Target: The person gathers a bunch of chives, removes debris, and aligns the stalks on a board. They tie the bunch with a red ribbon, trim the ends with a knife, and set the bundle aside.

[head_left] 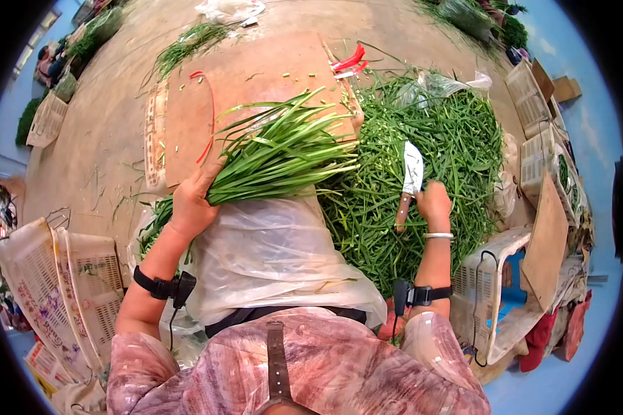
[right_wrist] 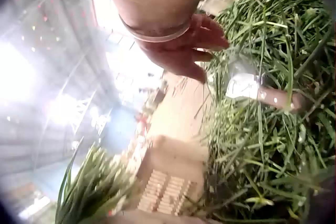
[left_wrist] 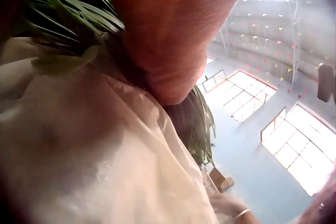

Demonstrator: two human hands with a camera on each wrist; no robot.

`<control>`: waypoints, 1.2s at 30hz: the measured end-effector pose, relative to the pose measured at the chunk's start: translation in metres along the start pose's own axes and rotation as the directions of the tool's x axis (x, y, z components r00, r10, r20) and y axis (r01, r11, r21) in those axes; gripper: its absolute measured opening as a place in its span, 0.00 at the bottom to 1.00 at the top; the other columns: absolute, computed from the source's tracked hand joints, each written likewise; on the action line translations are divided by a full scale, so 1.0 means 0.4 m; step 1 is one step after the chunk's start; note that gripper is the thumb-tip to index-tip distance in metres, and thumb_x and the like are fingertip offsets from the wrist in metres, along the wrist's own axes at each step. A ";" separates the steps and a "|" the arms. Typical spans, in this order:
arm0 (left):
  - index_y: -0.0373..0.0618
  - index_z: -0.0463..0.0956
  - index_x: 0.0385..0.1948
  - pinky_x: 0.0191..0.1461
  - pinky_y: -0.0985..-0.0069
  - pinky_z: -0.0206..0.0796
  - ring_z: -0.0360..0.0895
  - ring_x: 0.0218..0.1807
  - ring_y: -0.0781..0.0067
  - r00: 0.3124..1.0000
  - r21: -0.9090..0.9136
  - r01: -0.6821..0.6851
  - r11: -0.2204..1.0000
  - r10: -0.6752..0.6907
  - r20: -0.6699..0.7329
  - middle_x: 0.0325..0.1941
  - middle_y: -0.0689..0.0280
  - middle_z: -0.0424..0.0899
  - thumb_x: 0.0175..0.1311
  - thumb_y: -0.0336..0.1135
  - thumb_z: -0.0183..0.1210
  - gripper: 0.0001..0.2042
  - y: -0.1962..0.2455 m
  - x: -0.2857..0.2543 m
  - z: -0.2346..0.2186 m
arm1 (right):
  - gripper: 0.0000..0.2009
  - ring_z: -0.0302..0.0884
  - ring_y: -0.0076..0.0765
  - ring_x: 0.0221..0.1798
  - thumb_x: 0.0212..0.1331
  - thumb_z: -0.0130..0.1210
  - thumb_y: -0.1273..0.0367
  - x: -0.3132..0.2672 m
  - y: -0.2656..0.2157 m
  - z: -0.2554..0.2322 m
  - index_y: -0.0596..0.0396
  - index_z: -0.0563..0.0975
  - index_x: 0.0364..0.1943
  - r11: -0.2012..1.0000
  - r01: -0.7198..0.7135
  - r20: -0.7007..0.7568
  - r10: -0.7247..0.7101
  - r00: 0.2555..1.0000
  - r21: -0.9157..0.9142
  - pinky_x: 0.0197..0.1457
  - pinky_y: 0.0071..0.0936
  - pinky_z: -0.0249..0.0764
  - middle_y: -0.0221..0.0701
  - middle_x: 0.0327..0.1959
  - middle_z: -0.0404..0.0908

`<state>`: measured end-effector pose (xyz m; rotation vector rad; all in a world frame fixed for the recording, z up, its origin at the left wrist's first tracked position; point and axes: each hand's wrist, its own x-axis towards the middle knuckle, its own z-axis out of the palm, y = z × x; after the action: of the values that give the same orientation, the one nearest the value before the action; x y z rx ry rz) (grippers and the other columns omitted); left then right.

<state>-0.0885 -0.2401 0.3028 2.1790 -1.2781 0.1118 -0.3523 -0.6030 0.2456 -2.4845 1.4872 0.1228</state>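
Note:
A thick bunch of garlic chives [head_left: 284,155] is gripped near its leafy end by my left hand [head_left: 195,200], the pale cut ends pointing right. The bunch lies across my lap, over the clear plastic apron [head_left: 263,242]. In the left wrist view the palm edge of that hand [left_wrist: 168,61] hides most of its fingers. A knife [head_left: 412,169] with a wooden handle lies on the big heap of loose green leaves [head_left: 457,138]. Beside its handle hovers my right hand [head_left: 434,200]; the right wrist view shows its fingers [right_wrist: 210,37] loosely extended, apart from the knife.
In front of me a brown board [head_left: 256,69] tops a crate, with cut bits and red strips [head_left: 348,61] on it. White plastic crates [head_left: 90,277] stand at left, and another crate [head_left: 477,290] at right. More greens [head_left: 190,45] lie on the floor beyond.

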 end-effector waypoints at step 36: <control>0.50 0.65 0.56 0.40 0.66 0.66 0.74 0.39 0.51 0.997 0.240 -0.007 0.971 -0.013 0.081 0.40 0.57 0.77 0.43 0.25 0.58 0.31 -0.022 -0.008 -0.013 | 0.15 0.71 0.43 0.50 0.43 0.62 0.72 -0.109 -0.228 -0.052 0.52 0.77 0.39 0.587 0.699 -0.456 -0.533 0.713 0.407 0.53 0.35 0.68 0.38 0.44 0.76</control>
<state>-0.0818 -0.2317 0.3021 2.4126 -1.3677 0.1858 -0.2941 -0.5294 0.2892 -2.3895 0.4772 -0.7329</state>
